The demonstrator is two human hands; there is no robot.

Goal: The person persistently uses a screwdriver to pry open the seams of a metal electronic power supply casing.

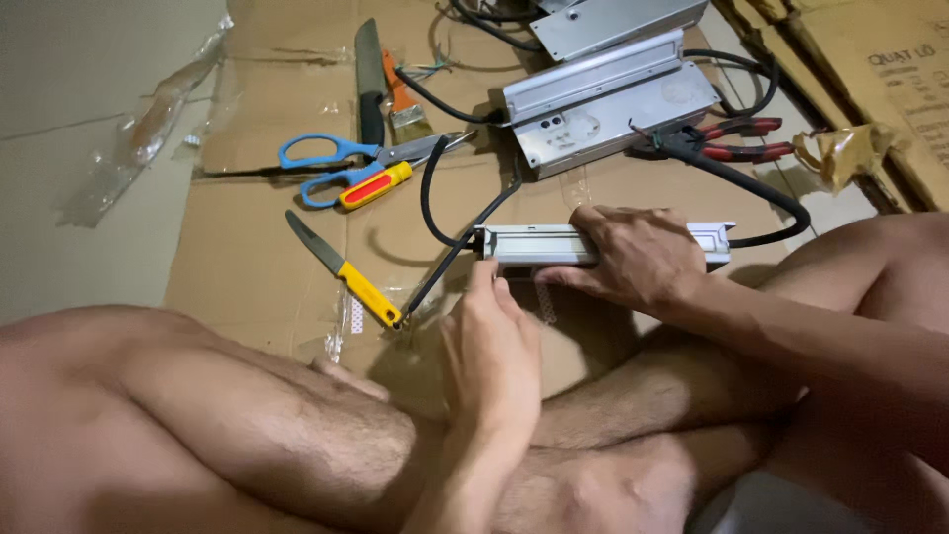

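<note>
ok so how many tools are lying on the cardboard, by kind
knives: 2, yellow-handled knife, black-handled knife
scissors: 1
screwdriver: 1
brush: 1
pliers: 1
total: 6

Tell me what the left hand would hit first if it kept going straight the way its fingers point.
The left hand points up-frame; its fingertips already meet the near end of the long grey metal box held by the right hand. Beyond it, probably the black cable.
</note>
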